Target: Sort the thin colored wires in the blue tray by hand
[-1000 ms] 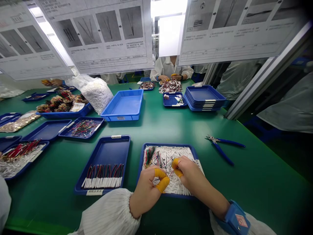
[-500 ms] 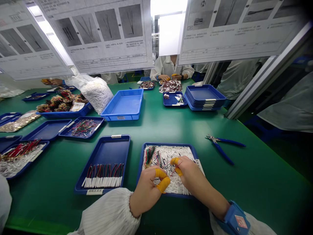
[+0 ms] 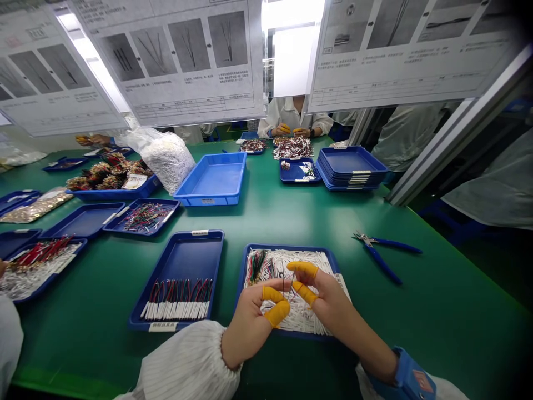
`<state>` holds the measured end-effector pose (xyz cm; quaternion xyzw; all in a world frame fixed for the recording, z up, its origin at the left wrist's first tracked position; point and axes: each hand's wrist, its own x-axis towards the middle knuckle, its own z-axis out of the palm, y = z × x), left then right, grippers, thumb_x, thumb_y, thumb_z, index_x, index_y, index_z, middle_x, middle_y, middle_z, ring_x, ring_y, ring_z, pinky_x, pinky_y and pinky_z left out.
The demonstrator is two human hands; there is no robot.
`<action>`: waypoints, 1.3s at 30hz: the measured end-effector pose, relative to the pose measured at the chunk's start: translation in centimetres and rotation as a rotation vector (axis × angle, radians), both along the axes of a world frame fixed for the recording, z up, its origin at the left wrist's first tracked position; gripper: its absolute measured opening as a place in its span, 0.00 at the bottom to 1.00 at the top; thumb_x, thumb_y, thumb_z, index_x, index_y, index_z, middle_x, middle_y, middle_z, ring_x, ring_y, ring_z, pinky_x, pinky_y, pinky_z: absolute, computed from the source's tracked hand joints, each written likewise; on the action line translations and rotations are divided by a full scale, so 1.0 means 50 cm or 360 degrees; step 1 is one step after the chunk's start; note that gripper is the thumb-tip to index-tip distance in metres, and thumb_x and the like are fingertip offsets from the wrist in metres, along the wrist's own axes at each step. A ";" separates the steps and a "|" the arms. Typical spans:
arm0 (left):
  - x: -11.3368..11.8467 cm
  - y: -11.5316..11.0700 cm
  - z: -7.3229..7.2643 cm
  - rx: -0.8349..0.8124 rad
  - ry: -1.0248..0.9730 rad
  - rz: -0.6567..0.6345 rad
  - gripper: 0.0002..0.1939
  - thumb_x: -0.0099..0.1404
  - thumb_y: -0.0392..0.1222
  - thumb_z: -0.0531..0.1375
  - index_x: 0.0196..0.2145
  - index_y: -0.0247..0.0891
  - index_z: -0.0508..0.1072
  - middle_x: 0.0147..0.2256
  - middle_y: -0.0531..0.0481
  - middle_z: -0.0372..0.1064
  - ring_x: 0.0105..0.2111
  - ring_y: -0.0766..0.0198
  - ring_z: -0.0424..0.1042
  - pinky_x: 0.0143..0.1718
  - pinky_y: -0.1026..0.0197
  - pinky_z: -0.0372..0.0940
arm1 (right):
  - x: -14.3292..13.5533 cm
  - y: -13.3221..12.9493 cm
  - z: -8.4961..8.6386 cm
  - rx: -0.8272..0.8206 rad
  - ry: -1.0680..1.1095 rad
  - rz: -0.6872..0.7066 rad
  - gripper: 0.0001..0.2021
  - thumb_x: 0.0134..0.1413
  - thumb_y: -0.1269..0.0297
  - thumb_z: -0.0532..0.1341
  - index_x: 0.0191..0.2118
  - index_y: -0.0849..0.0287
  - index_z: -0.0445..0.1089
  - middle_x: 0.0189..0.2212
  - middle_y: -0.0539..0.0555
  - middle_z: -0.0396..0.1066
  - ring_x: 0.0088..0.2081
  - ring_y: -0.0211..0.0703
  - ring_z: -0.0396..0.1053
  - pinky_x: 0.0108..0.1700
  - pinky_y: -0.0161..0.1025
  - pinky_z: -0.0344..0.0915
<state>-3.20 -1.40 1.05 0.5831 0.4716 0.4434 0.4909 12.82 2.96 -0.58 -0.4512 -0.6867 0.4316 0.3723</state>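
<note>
My left hand point(image 3: 251, 318), with yellow finger cots on thumb and forefinger, pinches thin dark wires point(image 3: 283, 279) that stand upright. Close beside it, my right hand point(image 3: 325, 294) also wears yellow finger cots and pinches a thin wire point(image 3: 293, 274) between thumb and forefinger. Both hands are above a blue tray point(image 3: 332, 256) filled with white sleeves point(image 3: 310, 325); a bundle of red, green and black wires point(image 3: 255, 265) lies at its left end. Left of it, another blue tray point(image 3: 189, 244) carries a row of white-sleeved wires point(image 3: 179, 300).
Blue-handled cutters point(image 3: 385, 256) lie open at the right. Farther back are a light-blue bin point(image 3: 210, 201), stacked trays point(image 3: 352, 161) and a bag of white pieces point(image 3: 172, 158). Printed sheets point(image 3: 200, 94) hang overhead. A co-worker point(image 3: 291, 119) sits across; another's sleeve point(image 3: 9, 339) shows at left.
My right hand has moved slightly left, its fingertips now closer to the wires in my left hand. The left hand keeps its pinch. The whole view has shifted slightly.
</note>
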 end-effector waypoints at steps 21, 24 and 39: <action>-0.003 0.004 -0.012 -0.0098 0.0080 0.0019 0.05 0.54 0.31 0.59 0.31 0.33 0.73 0.34 0.44 0.72 0.37 0.58 0.70 0.41 0.57 0.63 | 0.013 0.014 0.031 -0.0677 0.1129 -0.0538 0.18 0.30 0.66 0.70 0.34 0.57 0.70 0.24 0.47 0.71 0.30 0.41 0.72 0.33 0.38 0.70; 0.001 0.002 -0.005 -0.0079 0.0102 -0.0059 0.03 0.54 0.32 0.59 0.28 0.32 0.73 0.32 0.44 0.71 0.34 0.59 0.70 0.38 0.58 0.64 | 0.013 0.013 0.033 -0.0670 0.1139 -0.0527 0.17 0.33 0.66 0.69 0.34 0.57 0.70 0.24 0.48 0.72 0.29 0.39 0.72 0.32 0.35 0.70; -0.003 0.003 -0.011 -0.0060 0.0129 0.0059 0.03 0.54 0.32 0.59 0.27 0.33 0.72 0.31 0.45 0.70 0.34 0.58 0.69 0.37 0.59 0.63 | 0.015 0.013 0.041 -0.0627 0.1169 -0.0557 0.17 0.27 0.71 0.71 0.31 0.57 0.72 0.22 0.47 0.72 0.29 0.39 0.71 0.38 0.37 0.67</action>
